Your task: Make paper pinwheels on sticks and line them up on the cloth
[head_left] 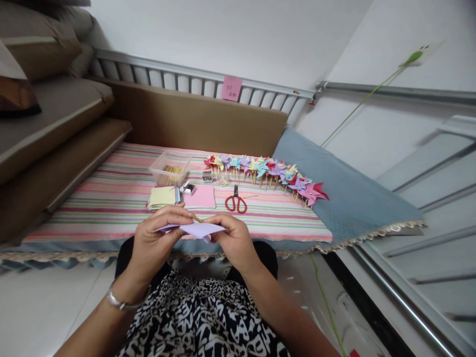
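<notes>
Between my two hands, just off the near edge of the striped cloth, is a light purple paper pinwheel (201, 230). My left hand (158, 238) pinches its left side, fingers on top and thumb below. On the other side, my right hand (232, 239) grips the paper near a thin wooden stick (196, 218), which lies partly hidden behind the fingers. Whether the stick is joined to the paper cannot be made out. Just beyond my hands lie a stack of pale yellow paper squares (162, 196), pink paper (201, 196) and red-handled scissors (236, 200).
Finished pinwheels (262, 168) on sticks line the back right of the striped cloth (122, 193). A clear plastic box (159, 171) holds thin sticks. Small containers (222, 179) stand near the middle. Cushions (55, 114) are piled at left, and a brown board (193, 121) stands behind.
</notes>
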Demonstrator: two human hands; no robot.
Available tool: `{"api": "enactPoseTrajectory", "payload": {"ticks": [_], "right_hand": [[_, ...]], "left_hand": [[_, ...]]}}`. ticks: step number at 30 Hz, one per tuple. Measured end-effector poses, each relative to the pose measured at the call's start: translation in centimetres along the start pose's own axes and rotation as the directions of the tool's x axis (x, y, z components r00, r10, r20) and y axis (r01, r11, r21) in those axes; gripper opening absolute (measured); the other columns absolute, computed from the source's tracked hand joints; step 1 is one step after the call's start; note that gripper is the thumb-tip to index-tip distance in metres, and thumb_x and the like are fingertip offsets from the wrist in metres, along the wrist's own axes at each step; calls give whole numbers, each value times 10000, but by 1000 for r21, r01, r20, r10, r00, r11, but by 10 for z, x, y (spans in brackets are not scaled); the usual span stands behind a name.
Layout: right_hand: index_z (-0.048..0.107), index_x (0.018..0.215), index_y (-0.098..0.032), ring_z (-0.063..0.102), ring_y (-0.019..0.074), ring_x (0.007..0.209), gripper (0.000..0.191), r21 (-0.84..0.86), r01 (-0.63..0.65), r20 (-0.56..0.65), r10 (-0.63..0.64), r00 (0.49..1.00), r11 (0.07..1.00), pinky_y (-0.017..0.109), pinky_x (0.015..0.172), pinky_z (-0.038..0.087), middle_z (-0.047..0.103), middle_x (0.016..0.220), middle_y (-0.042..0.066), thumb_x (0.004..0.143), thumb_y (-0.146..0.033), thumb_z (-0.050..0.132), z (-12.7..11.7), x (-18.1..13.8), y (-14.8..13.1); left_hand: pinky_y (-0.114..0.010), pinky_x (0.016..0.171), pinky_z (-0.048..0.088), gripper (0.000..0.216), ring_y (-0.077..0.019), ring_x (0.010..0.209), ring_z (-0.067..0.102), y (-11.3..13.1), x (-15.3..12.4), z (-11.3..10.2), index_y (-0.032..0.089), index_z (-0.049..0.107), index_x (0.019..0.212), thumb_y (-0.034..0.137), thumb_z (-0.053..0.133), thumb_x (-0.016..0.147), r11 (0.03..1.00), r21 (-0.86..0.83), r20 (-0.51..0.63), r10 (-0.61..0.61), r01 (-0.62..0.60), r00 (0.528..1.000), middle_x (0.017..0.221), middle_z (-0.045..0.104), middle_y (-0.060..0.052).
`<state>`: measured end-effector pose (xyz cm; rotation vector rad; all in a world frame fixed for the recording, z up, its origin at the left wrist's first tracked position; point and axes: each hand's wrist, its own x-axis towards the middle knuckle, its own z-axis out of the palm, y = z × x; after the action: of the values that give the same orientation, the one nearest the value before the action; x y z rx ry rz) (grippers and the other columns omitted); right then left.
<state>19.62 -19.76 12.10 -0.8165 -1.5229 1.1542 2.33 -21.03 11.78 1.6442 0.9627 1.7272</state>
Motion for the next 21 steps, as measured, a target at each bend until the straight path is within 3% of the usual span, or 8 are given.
{"api": "enactPoseTrajectory", "payload": {"ticks": [6,21], "right_hand": [[711,769,-189,544,104,571,123,-19,-6,0,6,1000,1000,219,531,448,624,669,6,789,-295,651,0,0,-1],[710,761,-176,553,96,579,79,-17,-6,-29,5,1000,1000,209,539,454,614,682,4,777,-226,651,1,-1,-3]], "left_hand": [[-408,958,457,129,-166,857,644,-5,-1,-4,272,731,826,172,680,763,994,60,70,89,-93,994,869,703,-12],[-387,960,444,166,-153,876,631,-6,-2,-3,270,714,842,127,658,778,994,71,93,81,-88,992,892,690,0]]}}
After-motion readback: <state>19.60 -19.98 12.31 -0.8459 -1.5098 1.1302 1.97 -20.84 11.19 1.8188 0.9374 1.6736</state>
